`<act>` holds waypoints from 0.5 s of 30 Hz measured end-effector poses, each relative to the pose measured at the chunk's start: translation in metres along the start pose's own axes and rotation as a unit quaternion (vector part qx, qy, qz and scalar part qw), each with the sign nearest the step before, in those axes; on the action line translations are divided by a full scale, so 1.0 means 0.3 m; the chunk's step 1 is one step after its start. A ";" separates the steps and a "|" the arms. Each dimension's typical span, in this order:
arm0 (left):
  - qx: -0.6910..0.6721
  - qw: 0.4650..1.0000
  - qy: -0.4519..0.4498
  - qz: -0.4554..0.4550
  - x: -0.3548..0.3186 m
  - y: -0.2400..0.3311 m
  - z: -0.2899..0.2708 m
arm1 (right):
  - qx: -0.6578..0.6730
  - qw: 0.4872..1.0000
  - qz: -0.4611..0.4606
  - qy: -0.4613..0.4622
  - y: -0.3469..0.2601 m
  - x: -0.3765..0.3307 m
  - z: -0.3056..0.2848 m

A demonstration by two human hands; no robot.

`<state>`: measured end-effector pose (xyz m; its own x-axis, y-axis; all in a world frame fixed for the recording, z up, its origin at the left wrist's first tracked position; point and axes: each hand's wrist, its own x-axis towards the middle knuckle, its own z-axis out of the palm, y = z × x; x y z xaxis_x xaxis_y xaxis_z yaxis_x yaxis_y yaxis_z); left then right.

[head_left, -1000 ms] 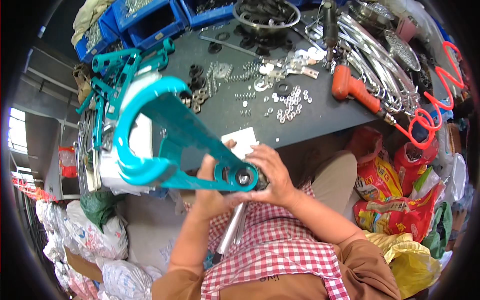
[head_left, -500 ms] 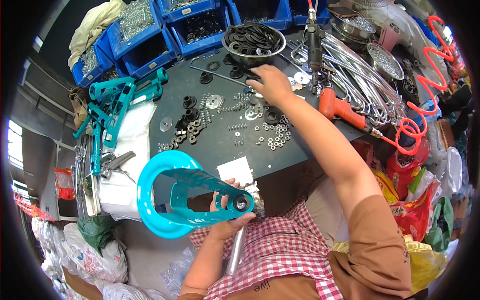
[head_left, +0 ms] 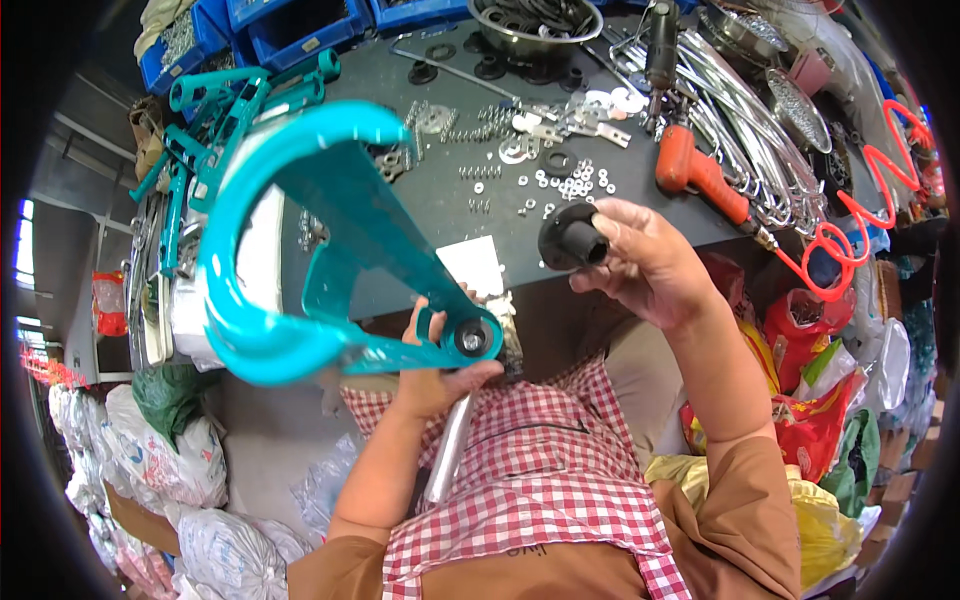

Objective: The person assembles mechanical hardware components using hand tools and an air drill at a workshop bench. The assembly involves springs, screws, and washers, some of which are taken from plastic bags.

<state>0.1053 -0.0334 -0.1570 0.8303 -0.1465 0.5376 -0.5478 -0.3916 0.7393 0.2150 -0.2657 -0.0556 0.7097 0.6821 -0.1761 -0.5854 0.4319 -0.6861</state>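
A glossy teal hoop-ended frame (head_left: pixel 350 208) was held hoop leftward; a black flanged tubular bushing (head_left: pixel 570 238) was held apart to its right.

Desk (head_left: pixel 445 205): bins (head_left: pixel 325 38) at far left; bowl (head_left: pixel 540 42) to their right. Bracket pile (head_left: pixel 230 135) along the left side. Springs (head_left: pixel 480 172) midway; nuts (head_left: pixel 575 185) to their right; driver (head_left: pixel 692 170) farther right, before the rods (head_left: pixel 755 130). Near edge: frame (head_left: pixel 350 200), left hand (head_left: pixel 428 388) at its right end; flanged bushing (head_left: pixel 570 238) right of it, in the right hand (head_left: pixel 655 265).
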 end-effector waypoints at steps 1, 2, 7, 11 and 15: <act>-0.029 0.999 0.013 -0.001 -0.010 -0.015 0.012 | 0.003 1.000 0.007 0.001 0.029 -0.017 0.007; -0.034 0.999 0.017 -0.017 -0.011 -0.008 0.012 | -0.053 0.997 -0.030 0.037 0.063 -0.031 0.021; -0.075 0.988 0.045 -0.124 0.042 0.070 0.011 | -0.596 0.635 -0.490 -0.043 0.218 -0.022 0.039; -0.076 0.991 0.042 -0.099 0.044 0.070 0.010 | -0.663 0.552 -0.495 -0.109 0.253 0.020 0.040; -0.093 0.984 0.042 -0.145 0.042 0.076 0.009 | -0.672 0.539 -0.485 -0.152 0.245 0.037 0.053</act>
<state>0.1036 -0.0468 -0.1343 0.9473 0.0262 0.3192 -0.3048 -0.2320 0.9237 0.1736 -0.2169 -0.0968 0.2104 0.6729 0.7091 0.9601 -0.0055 -0.2796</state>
